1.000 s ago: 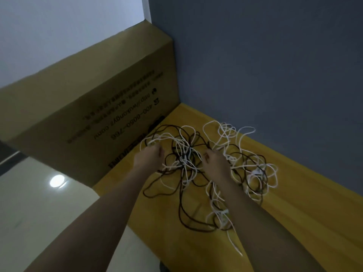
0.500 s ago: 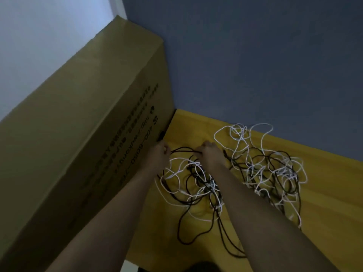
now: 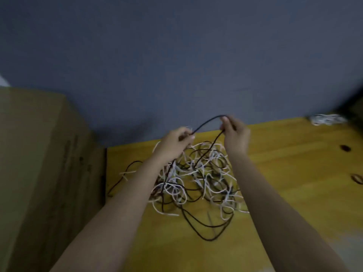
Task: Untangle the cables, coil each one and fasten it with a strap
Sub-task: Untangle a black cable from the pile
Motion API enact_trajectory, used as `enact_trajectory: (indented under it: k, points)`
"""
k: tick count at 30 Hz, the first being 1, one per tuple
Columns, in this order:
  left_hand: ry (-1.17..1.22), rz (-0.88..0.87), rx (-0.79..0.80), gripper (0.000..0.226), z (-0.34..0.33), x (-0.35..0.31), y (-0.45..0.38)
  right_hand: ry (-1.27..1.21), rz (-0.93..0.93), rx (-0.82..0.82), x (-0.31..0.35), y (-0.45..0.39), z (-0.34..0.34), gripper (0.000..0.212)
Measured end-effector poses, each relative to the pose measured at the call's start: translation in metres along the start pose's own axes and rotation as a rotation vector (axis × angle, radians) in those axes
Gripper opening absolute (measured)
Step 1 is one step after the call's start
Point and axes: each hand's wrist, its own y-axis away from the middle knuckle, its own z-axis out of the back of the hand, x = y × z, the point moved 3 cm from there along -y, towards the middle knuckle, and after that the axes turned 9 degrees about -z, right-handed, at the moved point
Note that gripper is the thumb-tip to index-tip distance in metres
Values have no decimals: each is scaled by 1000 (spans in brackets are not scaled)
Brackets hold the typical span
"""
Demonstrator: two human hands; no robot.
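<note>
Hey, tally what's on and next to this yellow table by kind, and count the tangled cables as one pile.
Tangled cable pile: 1
White bundle at the far right: 1
Dark loops at the right edge: 2
Cardboard box: 1
Hands on the black cable: 2
Total: 7

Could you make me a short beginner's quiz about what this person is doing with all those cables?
1. True or false: both hands hold the same black cable.
2. Multiple choice: the tangled pile lies on (a) the cardboard box, (b) the yellow table, (c) the floor.
3. Fill in: the pile mixes black cables with ____ ones.

Key: 1. True: the left hand and right hand pinch a black span lifted above the pile. 2. b. 3. white.
</note>
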Motion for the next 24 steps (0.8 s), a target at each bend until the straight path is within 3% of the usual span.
enact_trajectory:
  k: [4, 7, 11, 14, 20, 24]
  points:
    - [109, -205, -5, 4, -19, -85, -48, -143, 83, -238, 56, -21, 68, 24]
    - [105, -303, -6, 16, -33, -128, -62, -267, 121, -340, 75, -26, 112, 18]
    - [-155, -172, 225, 37, -66, -120, -51, -321, 8, -362, 54, -32, 158, 16]
    - [-265, -10, 365, 33, -84, -73, -29, -336, -14, -381, 55, -35, 190, 17]
    - [-224, 33, 131, 34, -88, -59, -16, -341, 69, -291, 75, -49, 209, 15]
    - [-188, -53, -18, 34, -88, -79, -13, 73, -258, -28, -12, -57, 184, 24]
